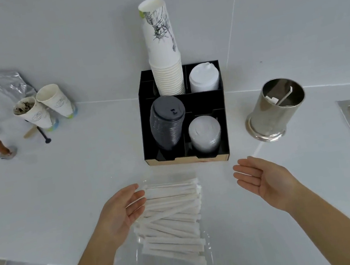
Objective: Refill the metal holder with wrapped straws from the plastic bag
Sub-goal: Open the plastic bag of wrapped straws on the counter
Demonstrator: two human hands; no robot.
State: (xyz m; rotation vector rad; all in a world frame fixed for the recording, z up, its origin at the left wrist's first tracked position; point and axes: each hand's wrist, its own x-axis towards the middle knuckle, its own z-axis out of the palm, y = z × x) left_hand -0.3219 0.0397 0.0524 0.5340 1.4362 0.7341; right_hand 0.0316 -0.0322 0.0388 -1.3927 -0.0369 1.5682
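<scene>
Wrapped straws [171,215] lie in a clear plastic bag [166,259] on the white counter [63,184], between two empty hands.

Left hand [122,211] is spread open, fingertips at the straw ends; right hand [266,179] is open, palm inward, apart from the bag. Metal holder [276,109] stands upright, right of the black cup organiser [183,119], with one or two straws inside.

A café counter: black organizer [204,102] of paper cups [162,49], lids [167,122], a coffee tamper [0,148].
</scene>
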